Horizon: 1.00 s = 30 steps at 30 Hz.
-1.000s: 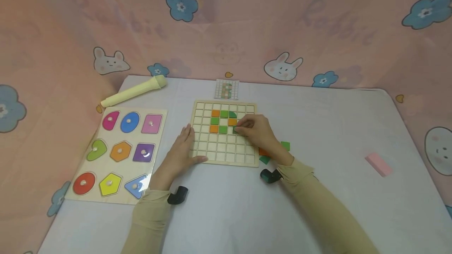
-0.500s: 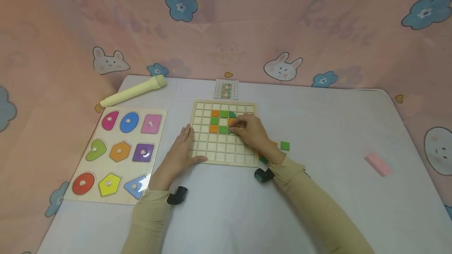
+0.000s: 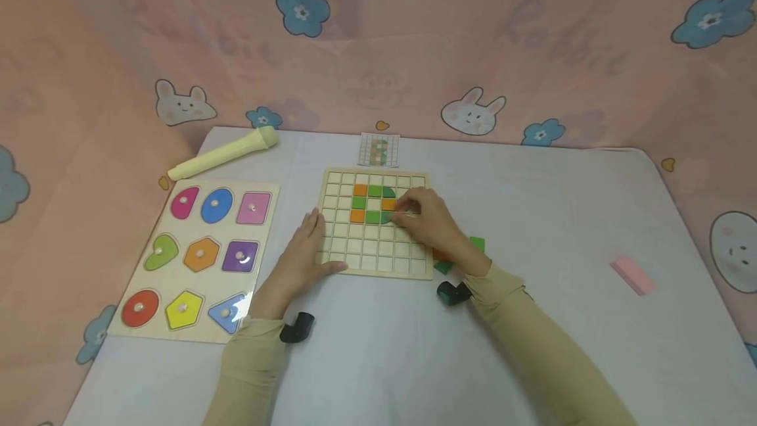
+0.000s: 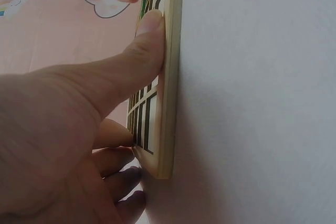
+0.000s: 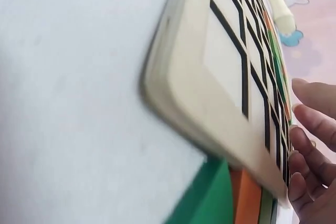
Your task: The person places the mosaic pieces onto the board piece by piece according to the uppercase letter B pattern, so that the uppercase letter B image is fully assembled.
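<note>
The right hand (image 3: 430,221) has its fingers loosely bent over the wooden grid board (image 3: 355,246), thumb and forefinger slightly apart in the right wrist view with nothing visible between them. Their tips are at the dark green rounded piece (image 3: 386,217), which appears to lie in a cell of the board; whether they touch it, I cannot tell. The left hand (image 3: 299,265) is spread and grasps nothing: its thumb lies on the board's near edge, its other fingers along the board's left edge.

Next to that piece, on the board, orange and green tiles (image 3: 372,217) form a ring round one bare cell. Beyond the board's far edge lies a pattern card (image 3: 378,150). By the board's right edge, partly behind the right forearm, are a loose green square tile (image 3: 477,242), an orange piece (image 3: 440,255) and a dark green piece (image 3: 443,267). Left of the board is a knobbed shape puzzle (image 3: 207,281); well to its right, a pink block (image 3: 633,275) on the counter (image 3: 544,229).

As I judge it, a fingertip catching the rounded piece could tip it out of its cell, a low-drawn right sleeve could scatter the loose pieces, and weak left-thumb pressure could let the board slide on the cloth.
</note>
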### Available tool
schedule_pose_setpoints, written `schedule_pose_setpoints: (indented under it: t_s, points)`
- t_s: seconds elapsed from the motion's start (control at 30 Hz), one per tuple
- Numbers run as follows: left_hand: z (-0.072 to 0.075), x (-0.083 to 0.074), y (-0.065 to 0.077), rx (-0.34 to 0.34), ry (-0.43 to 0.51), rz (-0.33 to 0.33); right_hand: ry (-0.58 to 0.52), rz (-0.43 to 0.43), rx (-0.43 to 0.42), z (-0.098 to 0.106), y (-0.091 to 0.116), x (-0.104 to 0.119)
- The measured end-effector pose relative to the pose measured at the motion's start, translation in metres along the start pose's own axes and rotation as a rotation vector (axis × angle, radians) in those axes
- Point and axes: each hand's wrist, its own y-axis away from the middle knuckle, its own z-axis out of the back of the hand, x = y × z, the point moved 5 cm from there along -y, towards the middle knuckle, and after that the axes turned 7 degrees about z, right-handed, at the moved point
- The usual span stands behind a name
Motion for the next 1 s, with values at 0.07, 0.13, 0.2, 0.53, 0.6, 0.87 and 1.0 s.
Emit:
schedule_pose_setpoints:
  t_s: [0.07,0.13,0.2,0.53,0.6,0.87,1.0]
  points:
    - [0.0,0.0,0.0,-0.002,0.002,-0.002,0.008,0.015,0.008,0.006,0.003,-0.004]
    - [-0.001,0.001,-0.001,-0.003,0.001,-0.004,0.009,0.016,0.022,0.013,0.008,-0.006]
    - [-0.001,0.001,-0.002,-0.002,-0.001,-0.002,0.015,0.011,0.041,0.02,0.012,-0.011]
    - [-0.001,0.002,-0.001,0.001,0.006,0.002,0.054,-0.079,0.158,0.057,0.037,-0.034]
    - [-0.001,0.003,-0.002,0.002,0.003,0.003,0.053,-0.09,0.194,0.063,0.042,-0.037]
    - [-0.001,0.002,-0.001,0.007,0.001,0.001,0.12,-0.163,0.315,0.086,0.058,-0.051]
    - [-0.001,0.001,-0.001,0.011,-0.002,0.007,0.124,-0.157,0.316,0.097,0.063,-0.059]
